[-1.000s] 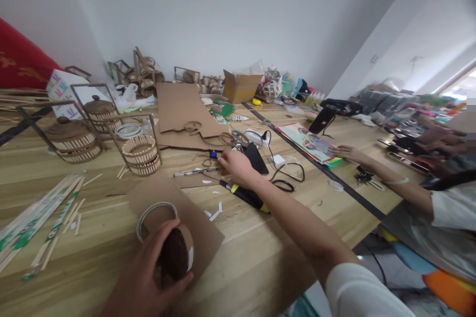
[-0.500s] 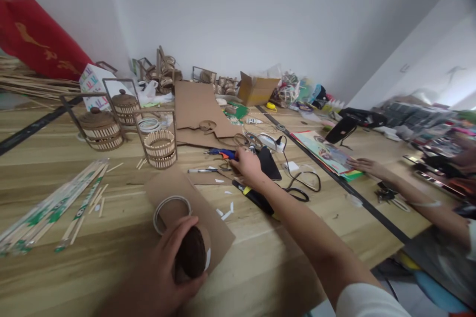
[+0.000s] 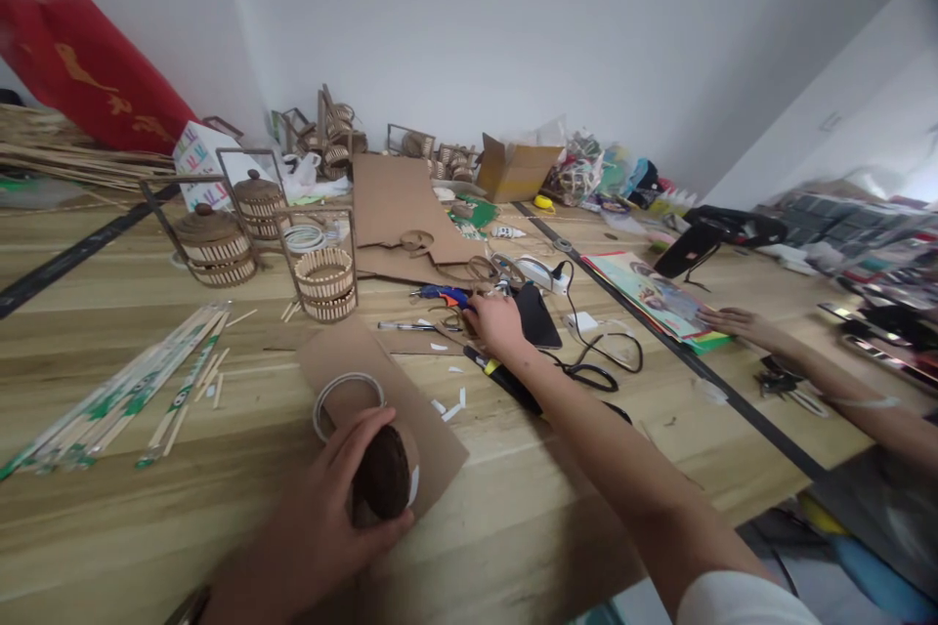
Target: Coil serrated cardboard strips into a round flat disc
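My left hand [image 3: 337, 498] is closed around a round brown cardboard piece [image 3: 382, 474] with a dark hollow face, its fingers along the rim. Beneath it lies a cardboard sheet [image 3: 429, 420], and a pale ring [image 3: 319, 410] rests on that sheet beside my fingers. Farther off, my right hand [image 3: 499, 324] reaches across the table, fingers curled on the rear of a blue glue gun [image 3: 444, 294] with an orange trigger; the hand hides its back end. A pen [image 3: 406, 326] and black-and-yellow pliers-like handles [image 3: 505, 381] lie near that hand.
Small slatted wooden baskets [image 3: 325, 285] stand at the left. Packs of sticks [image 3: 147, 381] lie in front of them. A power strip [image 3: 542, 274] and black cable [image 3: 637, 352] lie right of my hand. Another person's hand [image 3: 740, 324] rests by colourful papers [image 3: 652, 293].
The view has shifted slightly, so the table's contents appear a little to the right. Both my hands stay in about the same places, with the same holds.
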The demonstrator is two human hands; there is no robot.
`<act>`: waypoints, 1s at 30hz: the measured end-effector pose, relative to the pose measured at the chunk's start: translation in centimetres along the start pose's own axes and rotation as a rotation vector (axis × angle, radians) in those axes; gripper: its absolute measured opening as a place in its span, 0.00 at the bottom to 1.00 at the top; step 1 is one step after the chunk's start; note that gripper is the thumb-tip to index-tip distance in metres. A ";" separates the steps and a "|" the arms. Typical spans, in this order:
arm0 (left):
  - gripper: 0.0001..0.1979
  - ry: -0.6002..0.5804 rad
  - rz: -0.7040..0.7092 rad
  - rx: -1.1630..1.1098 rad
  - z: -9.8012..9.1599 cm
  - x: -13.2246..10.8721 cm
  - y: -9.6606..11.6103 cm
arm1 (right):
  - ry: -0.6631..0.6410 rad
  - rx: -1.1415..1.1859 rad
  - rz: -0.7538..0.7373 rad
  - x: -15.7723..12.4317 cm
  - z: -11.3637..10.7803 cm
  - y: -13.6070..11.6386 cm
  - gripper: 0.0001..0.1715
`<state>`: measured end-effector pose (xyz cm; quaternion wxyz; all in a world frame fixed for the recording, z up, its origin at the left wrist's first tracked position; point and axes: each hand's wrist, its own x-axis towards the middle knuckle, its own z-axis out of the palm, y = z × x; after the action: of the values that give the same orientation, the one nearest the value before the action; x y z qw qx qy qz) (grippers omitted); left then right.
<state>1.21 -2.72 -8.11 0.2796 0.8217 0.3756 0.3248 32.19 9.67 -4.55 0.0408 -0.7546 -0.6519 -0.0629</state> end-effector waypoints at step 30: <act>0.33 0.175 -0.360 -0.253 -0.9 2.4 2.5 | 0.554 0.913 -0.566 -16.6 -2.2 -10.0 0.10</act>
<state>2.84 -2.02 -4.99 0.4003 0.6687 0.4951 0.3840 19.84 -5.45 -5.03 0.5105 -0.4135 -0.7537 0.0207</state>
